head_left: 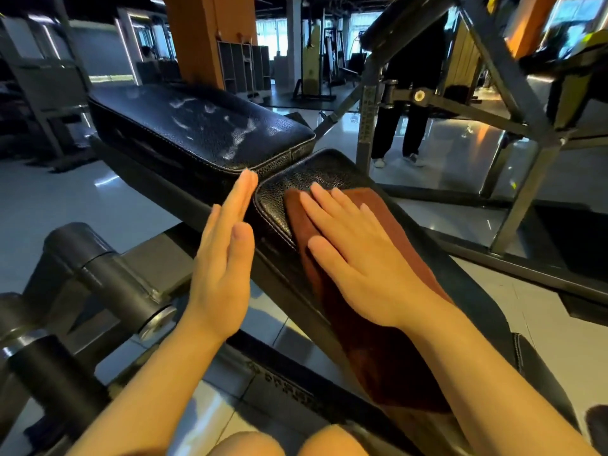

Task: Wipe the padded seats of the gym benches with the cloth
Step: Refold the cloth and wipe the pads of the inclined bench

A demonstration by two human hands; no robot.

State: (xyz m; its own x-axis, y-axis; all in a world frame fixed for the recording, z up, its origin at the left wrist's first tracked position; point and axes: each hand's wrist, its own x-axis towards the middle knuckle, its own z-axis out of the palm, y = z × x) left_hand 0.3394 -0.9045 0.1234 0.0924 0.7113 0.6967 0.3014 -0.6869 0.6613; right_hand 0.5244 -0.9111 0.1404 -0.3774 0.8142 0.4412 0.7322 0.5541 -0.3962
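Note:
A brown cloth (371, 327) lies along the black padded seat (325, 174) of the near bench. My right hand (355, 255) presses flat on the cloth with straight fingers, near the seat's far end. My left hand (223, 258) is held flat and upright beside the seat's left edge, fingertips reaching the gap between the two pads. It holds nothing. Beyond the gap lies a second black pad (197, 126) with pale smears on its top.
Black foam rollers (95, 258) of the bench frame sit at the lower left. A grey steel rack (513, 103) rises on the right, and a person's legs (398, 126) stand behind it. The floor (59, 199) is glossy tile.

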